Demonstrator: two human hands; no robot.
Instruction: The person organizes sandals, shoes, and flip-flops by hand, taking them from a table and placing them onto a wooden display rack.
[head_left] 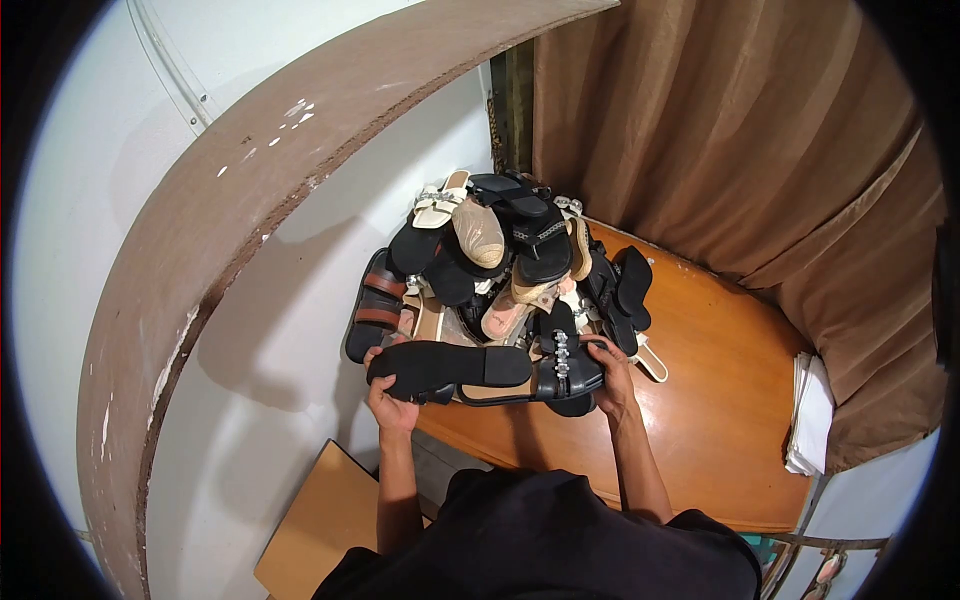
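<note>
My left hand [391, 402] is closed around one end of a black sandal [440, 366], whose dark sole and heel face me. My right hand [613, 377] grips another black sandal [578, 372] with a silver chain-like ornament across its strap. The two sandals overlap side by side in front of a large heap of footwear [545, 240]. In that heap, a brown-strapped black sandal [378, 305] lies near my left hand. Farther back are a white sandal [437, 208] and a plastic-wrapped shoe [478, 235] with a woven sole.
The heap rests on a brown wooden table [720, 400]. White papers [810, 415] stand at its right edge, beside a brown curtain [720, 130]. A curved brown arch with chipped paint [250, 150] rises on the left, and a wooden board [325, 515] is low on the left.
</note>
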